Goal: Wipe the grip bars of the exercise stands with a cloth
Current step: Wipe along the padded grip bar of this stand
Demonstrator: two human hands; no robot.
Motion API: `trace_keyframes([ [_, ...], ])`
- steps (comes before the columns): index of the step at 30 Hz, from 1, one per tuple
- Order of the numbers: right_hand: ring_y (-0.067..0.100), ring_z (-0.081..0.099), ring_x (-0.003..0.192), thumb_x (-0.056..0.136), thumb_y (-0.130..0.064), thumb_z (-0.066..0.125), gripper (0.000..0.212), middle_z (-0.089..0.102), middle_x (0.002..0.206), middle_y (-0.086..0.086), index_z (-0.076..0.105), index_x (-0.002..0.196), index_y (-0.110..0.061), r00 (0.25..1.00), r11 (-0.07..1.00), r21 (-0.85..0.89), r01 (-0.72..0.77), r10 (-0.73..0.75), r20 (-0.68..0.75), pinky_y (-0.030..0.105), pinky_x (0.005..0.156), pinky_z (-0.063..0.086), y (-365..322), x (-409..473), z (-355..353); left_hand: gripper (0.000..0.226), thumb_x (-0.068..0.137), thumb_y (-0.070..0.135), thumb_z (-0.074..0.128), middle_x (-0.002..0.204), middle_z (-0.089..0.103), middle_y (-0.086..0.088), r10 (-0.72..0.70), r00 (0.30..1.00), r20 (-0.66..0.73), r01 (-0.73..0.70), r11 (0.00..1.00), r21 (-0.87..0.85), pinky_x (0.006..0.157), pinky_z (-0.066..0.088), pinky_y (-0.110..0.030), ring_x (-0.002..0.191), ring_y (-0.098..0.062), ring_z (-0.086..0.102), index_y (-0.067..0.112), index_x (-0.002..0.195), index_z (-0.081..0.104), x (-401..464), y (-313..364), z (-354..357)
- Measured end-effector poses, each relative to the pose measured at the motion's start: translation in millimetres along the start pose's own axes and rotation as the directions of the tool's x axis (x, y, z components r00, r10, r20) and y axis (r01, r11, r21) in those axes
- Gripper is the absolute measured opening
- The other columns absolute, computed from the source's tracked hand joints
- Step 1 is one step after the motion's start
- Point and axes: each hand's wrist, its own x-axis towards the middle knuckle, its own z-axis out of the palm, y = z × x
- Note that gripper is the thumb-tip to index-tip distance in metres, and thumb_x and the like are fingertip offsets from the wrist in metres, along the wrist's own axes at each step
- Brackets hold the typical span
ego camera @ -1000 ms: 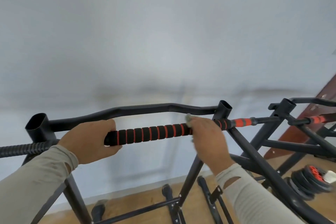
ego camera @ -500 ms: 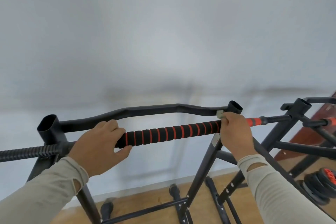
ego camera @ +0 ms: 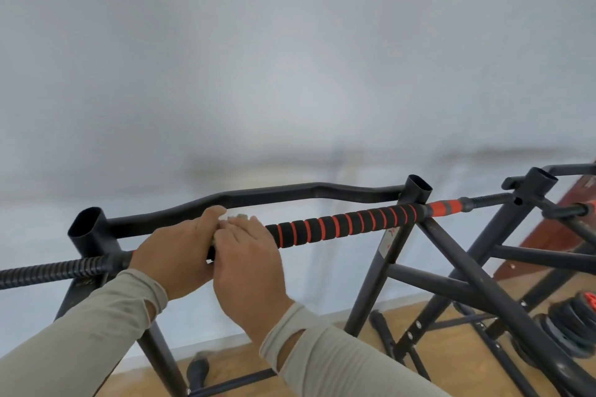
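Two hands meet at nine o'clock on one grip bar (ego camera: 342, 225). The left hand (ego camera: 175, 255) grasps the bar; the right hand (ego camera: 248, 261) grasps the cloth (ego camera: 237, 217) round it. The stand's sticker (ego camera: 388, 240) is unreadable.

Background around my work spot: wall, floor, weights, a red-brown panel.

Ahead of me I see a pale grey-white wall (ego camera: 290, 58) filling most of the view, meeting a wooden floor (ego camera: 361, 319) low down. At the far right, on that floor, I make out a stack of black weight plates (ego camera: 561, 329) with a red one (ego camera: 589, 299) at the edge of frame. Above them, a red-brown panel (ego camera: 548, 242) leans along the right edge; I cannot tell what it is.
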Motion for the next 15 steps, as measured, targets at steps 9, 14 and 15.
trace_keyframes([
  [9,0.019,0.066,0.102,0.081,-0.011,0.073,0.023,0.074,0.105,-0.003,0.070,0.102,-0.019,0.999,0.972,-0.234,0.036,-0.043,-0.024,0.042,0.098,0.053,110.4,-19.1,-64.1,0.029,0.085,0.054,0.061,0.068,0.060,0.011,-0.069,0.992,0.108,0.070,0.998,-0.003,0.053,0.041,-0.021,0.058,-0.005,0.058,0.034,0.087,0.040,5.1,-5.4,-7.3],
  [14,0.020,0.068,0.111,0.077,-0.007,0.080,0.046,0.075,0.116,-0.006,0.072,0.121,-0.020,0.958,0.848,-0.465,-0.253,0.287,0.002,0.035,0.102,0.050,187.0,-32.4,-122.3,0.031,0.083,0.059,0.060,0.065,0.060,0.011,-0.059,0.991,0.117,0.061,0.998,-0.010,0.051,0.041,-0.019,0.056,-0.006,0.057,0.033,0.083,0.043,6.8,-9.0,-7.4],
  [15,0.019,0.067,0.107,0.082,-0.010,0.076,0.047,0.074,0.111,-0.008,0.069,0.127,-0.024,0.925,0.798,-0.510,-0.321,0.380,0.013,0.034,0.098,0.052,197.3,-33.1,-133.8,0.031,0.082,0.059,0.060,0.064,0.060,0.011,-0.054,0.992,0.115,0.055,0.998,-0.012,0.051,0.041,-0.019,0.055,-0.006,0.057,0.033,0.082,0.044,7.1,-9.1,-7.4],
])
